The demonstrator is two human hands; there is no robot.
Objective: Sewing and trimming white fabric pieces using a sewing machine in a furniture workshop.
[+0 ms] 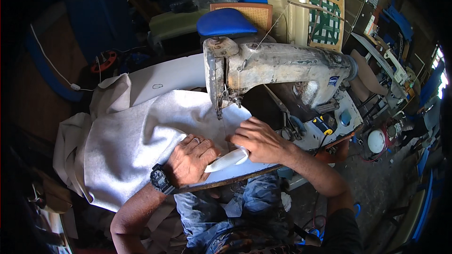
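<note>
A large light-grey sheet of fabric lies in folds over the left side of the sewing table and hangs off its left end. Its edge reaches under the needle area of a worn, paint-stained sewing machine. My left hand, with a watch on the wrist, is closed over the fabric near the table's front edge. To its right, closer to the needle, my right hand grips the fabric with curled fingers. Between both hands a white edge of the fabric is rolled over. The undersides of my fingers are hidden.
Scissors lie beneath the machine's arm. A yellow-and-black object sits at the table's right end. A blue seat pad stands behind the machine, beside a frame with green webbing. White thread runs above the machine.
</note>
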